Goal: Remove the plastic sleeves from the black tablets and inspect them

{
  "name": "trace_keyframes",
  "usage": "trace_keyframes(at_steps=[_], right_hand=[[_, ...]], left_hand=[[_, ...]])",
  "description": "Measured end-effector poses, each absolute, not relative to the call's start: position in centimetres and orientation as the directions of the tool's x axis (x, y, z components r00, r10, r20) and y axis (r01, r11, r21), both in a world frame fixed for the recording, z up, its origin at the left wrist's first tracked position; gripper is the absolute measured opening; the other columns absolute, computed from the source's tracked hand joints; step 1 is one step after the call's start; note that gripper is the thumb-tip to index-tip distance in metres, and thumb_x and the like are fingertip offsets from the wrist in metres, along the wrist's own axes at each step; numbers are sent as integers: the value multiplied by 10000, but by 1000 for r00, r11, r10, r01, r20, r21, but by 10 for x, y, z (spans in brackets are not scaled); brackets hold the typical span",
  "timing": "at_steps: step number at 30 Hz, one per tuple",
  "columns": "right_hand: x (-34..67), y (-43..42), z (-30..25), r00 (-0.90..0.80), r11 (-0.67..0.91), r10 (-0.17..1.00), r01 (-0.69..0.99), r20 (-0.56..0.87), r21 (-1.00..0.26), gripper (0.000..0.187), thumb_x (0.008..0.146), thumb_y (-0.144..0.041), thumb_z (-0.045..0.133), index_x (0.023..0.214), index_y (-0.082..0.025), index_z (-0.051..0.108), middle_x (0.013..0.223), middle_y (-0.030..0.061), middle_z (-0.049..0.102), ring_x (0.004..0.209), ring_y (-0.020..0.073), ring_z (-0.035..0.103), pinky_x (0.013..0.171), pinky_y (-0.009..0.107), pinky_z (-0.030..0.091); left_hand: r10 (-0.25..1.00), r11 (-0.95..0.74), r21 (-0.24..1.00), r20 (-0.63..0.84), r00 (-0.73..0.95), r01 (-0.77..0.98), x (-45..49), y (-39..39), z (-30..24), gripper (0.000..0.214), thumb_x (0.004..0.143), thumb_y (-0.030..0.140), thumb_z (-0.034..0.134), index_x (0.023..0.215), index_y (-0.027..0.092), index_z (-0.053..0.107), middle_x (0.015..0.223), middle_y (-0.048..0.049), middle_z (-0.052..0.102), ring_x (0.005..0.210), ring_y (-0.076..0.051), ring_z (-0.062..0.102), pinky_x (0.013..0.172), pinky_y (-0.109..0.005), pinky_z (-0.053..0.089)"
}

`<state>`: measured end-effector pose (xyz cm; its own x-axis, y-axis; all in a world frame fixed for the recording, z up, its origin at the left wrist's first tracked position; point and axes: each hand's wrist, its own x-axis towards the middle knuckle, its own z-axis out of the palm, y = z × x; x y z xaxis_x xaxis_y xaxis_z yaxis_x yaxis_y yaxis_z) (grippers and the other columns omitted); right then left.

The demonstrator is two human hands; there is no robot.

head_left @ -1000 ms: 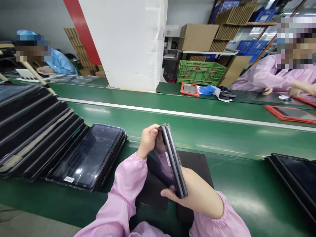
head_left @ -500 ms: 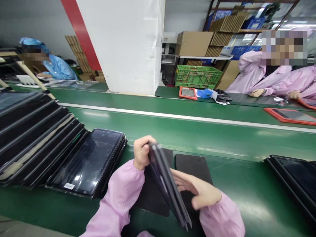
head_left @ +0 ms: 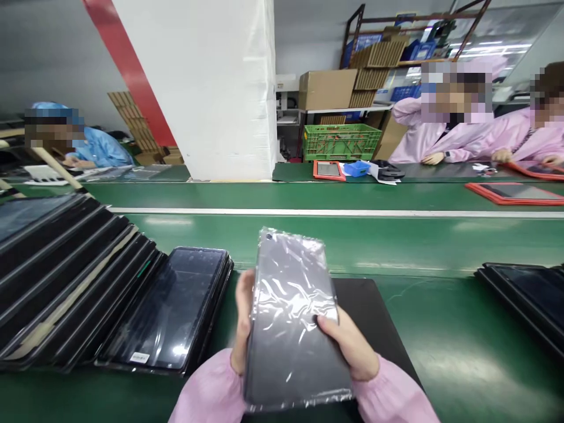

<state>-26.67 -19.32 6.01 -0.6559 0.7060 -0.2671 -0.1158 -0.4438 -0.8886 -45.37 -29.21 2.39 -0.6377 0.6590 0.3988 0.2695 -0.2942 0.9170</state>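
Both hands hold a grey tablet [head_left: 291, 346] in crinkled clear plastic wrap, its back with a small camera hole turned toward me. My left hand [head_left: 243, 320] grips the left edge; most of its fingers are hidden behind. On the right edge, my right hand [head_left: 352, 341] has its thumb pressed on the back and the other fingers out of sight underneath. Below the tablet, a flat black pad [head_left: 374, 311] lies on the green bench. Left of my hands sits a stack of wrapped tablets [head_left: 171, 305], screen up, with a white label on the top one.
A leaning row of black-edged tablets [head_left: 66, 276] fills the left. Another tablet stack [head_left: 533, 299] lies at the right edge. Beyond the white strip [head_left: 308, 212] are red-framed tablets [head_left: 515, 191] and a green crate [head_left: 341, 141]. Co-workers in pink and blue sit across the bench.
The tablet has turned from edge-on to back facing me. My left hand has moved from its top corner down the left edge, and my right hand has closed on the right edge.
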Motion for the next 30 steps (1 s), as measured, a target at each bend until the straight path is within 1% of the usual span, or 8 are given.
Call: trace_keyframes(at_steps=[3, 5, 11, 15, 19, 23, 27, 30], right_hand=[[-262, -167, 65, -577, -37, 814, 56, -63, -998, 583, 736, -479, 825, 1205, -169, 670, 1194, 142, 731, 1127, 336, 676, 1020, 508, 509], [-263, -157, 62, -570, 139, 821, 146, 31, -980, 546, 779, -466, 781, 1223, -168, 672, 1216, 135, 723, 1183, 330, 647, 1057, 506, 484], [-270, -144, 32, -164, 359, 932, 330, 322, -873, 370, 844, -495, 647, 975, -160, 736, 967, 130, 747, 852, 277, 711, 800, 431, 571], [-269, -141, 35, -147, 427, 902, 430, 405, -796, 244, 829, -435, 664, 786, -201, 717, 829, 90, 710, 725, 245, 626, 734, 417, 513], [-284, -165, 54, -305, 628, 773, 495, 557, -601, 148, 910, -308, 592, 809, -222, 659, 818, 75, 700, 777, 253, 615, 745, 412, 480], [-313, -218, 62, -654, 734, 598, 215, 464, -644, 159, 934, -153, 529, 818, -225, 612, 809, 46, 688, 752, 199, 622, 695, 333, 498], [-330, -255, 41, -912, 630, 204, -156, 356, -761, 244, 984, -271, 492, 778, -226, 613, 726, 14, 677, 645, 154, 601, 600, 268, 494], [-331, -260, 29, -954, 445, 92, -218, 286, -869, 362, 997, -441, 480, 719, -260, 625, 634, -13, 619, 529, 144, 535, 485, 254, 457]], left_hand=[[974, -78, 963, 19, -224, -259, -462, -284, 7, 716, 765, 761, 603, 1148, 165, 707, 1053, -159, 735, 1054, -355, 678, 920, -493, 529], [995, 101, 899, -94, 38, -425, -463, -281, -3, 769, 596, 577, 864, 1218, 168, 671, 1185, -159, 708, 1176, -385, 621, 1029, -520, 466], [976, 137, 890, -197, -94, -435, -455, -282, -22, 726, 558, 401, 912, 1190, 163, 645, 1234, -142, 699, 1209, -363, 604, 1078, -509, 441], [970, 156, 920, -212, -122, -360, -453, -281, -22, 722, 561, 387, 898, 1190, 144, 640, 1233, -149, 700, 1204, -359, 612, 1080, -495, 451], [967, 145, 930, -205, -150, -337, -452, -281, -15, 683, 586, 382, 879, 1189, 151, 656, 1226, -134, 708, 1190, -348, 625, 1070, -470, 472], [974, 117, 932, -175, -141, -344, -450, -281, -6, 482, 634, 394, 856, 1047, 185, 724, 1099, -97, 749, 1105, -336, 661, 1023, -457, 509], [968, 144, 930, -204, -148, -338, -452, -283, -8, 455, 646, 390, 852, 1041, 207, 719, 1073, -95, 752, 1071, -331, 675, 1001, -473, 519], [966, 146, 947, -199, -163, -287, -454, -284, -15, 480, 645, 367, 845, 1075, 201, 712, 1057, -104, 754, 1046, -332, 687, 997, -492, 517]])
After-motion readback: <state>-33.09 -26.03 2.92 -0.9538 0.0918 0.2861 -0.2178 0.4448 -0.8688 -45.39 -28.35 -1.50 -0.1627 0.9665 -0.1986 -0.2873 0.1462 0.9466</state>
